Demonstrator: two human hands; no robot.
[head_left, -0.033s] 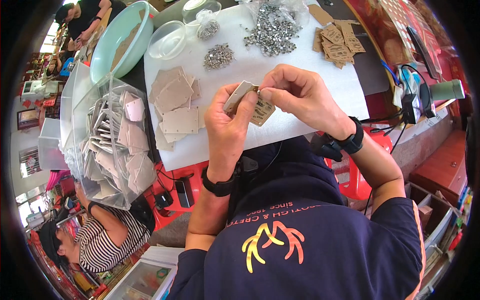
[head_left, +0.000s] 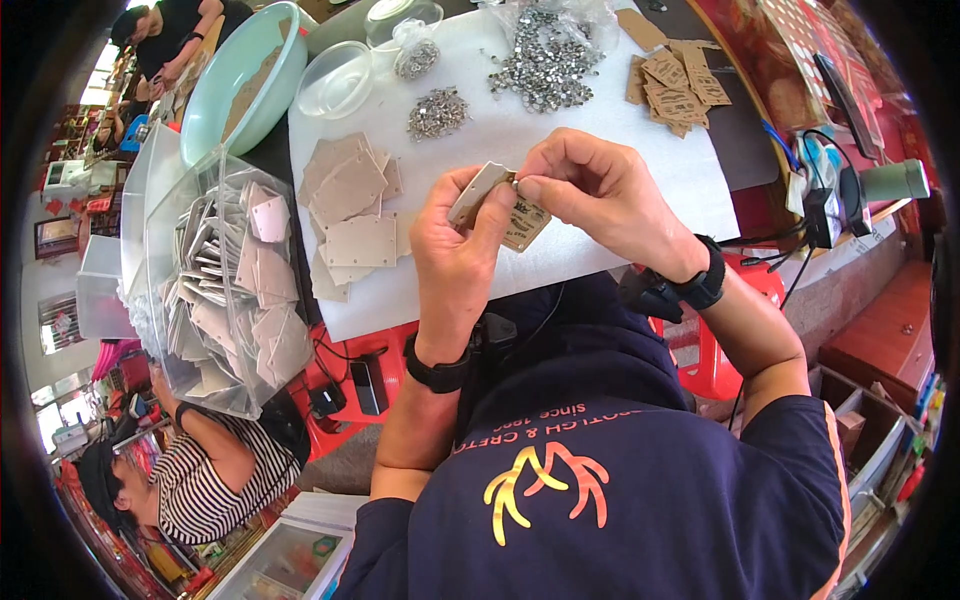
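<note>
Head view: left hand [head_left: 452,242] grips grey card [head_left: 482,189] and brown printed card [head_left: 524,227] above white-covered surface [head_left: 682,170]. Right hand [head_left: 605,192] pinches small pale piece [head_left: 516,184] at cards' top edge — exact kind unclear. Likely step: fitting piece there — next move calls for steady cards, fine alignment.

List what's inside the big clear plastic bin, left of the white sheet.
The clear plastic bin holds a jumbled heap of flat beige plates, some showing small holes near their edges. The heap's lower layers and the bin's floor are mostly covered.
</note>
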